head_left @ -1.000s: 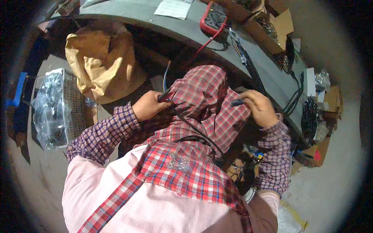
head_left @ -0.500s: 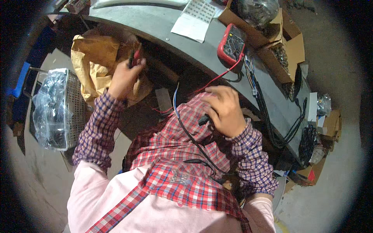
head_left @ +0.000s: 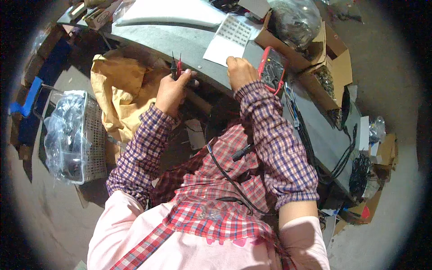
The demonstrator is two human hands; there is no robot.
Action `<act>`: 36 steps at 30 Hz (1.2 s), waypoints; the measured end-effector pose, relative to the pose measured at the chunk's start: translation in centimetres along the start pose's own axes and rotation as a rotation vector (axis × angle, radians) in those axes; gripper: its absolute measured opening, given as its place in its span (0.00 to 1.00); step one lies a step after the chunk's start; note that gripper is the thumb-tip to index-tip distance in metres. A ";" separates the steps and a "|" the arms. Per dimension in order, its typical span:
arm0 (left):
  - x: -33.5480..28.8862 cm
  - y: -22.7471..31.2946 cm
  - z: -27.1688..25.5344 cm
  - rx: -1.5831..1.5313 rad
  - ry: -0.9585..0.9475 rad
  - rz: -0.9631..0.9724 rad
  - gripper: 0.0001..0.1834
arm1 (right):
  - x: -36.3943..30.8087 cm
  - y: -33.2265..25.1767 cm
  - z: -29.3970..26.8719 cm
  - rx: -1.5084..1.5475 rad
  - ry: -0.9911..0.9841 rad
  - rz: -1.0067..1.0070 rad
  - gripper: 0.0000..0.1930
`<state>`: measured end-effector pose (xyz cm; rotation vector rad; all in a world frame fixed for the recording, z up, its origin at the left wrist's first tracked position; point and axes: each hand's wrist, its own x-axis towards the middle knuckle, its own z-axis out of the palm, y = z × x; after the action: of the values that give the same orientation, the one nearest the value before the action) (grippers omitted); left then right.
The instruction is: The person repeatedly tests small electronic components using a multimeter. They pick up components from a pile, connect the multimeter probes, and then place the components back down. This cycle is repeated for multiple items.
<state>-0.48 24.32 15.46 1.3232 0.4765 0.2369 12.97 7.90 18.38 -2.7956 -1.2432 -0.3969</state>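
My left hand [head_left: 172, 93] is closed round a pair of multimeter probes [head_left: 176, 68], one black and one red, their tips pointing up past the bench edge. At the lower right corner of a white sheet of small printed labels [head_left: 223, 46], my right hand [head_left: 242, 74] has its fingers curled together; what they pinch, if anything, is hidden. Just right of that hand lies a red multimeter [head_left: 272, 67]. Across my lap, on a red checked apron, runs a black cable [head_left: 226, 173] with bare coloured wires at one end and a black connector [head_left: 242, 153].
Brown paper [head_left: 119, 90] bulges left of my left hand, beside a white basket [head_left: 92, 139] with clear plastic in it. Black cables [head_left: 310, 146] hang over the bench's right edge. Cardboard boxes [head_left: 310, 76] stand at the back right, and a white foam sheet [head_left: 171, 12] lies far back.
My right hand has left the connector in my lap and gone up to the label sheet. My left hand has shifted right with the probes. The view has shifted a little.
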 end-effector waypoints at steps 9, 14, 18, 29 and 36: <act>0.3 -1.0 1.0 -0.089 -0.041 -0.013 0.12 | 1.9 0.8 1.3 -0.193 -0.013 -0.093 0.08; 0.3 0.6 -0.2 -0.180 -0.094 -0.142 0.18 | -0.4 -0.7 -2.0 -0.061 0.244 -0.117 0.05; -0.6 0.9 -1.8 -0.400 -0.172 -0.271 0.21 | -7.3 -4.8 -5.9 -0.034 0.223 -0.440 0.06; -3.8 0.4 -0.3 -0.085 0.058 0.176 0.09 | -8.7 -7.9 -6.5 0.616 0.246 -0.053 0.14; -7.3 3.3 1.0 -0.171 -0.002 0.142 0.09 | -6.3 -10.2 -6.9 0.692 0.423 0.005 0.10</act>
<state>-6.10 21.14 20.27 1.1901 0.3527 0.3853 -0.05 9.21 22.94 -2.0039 -1.0188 -0.4250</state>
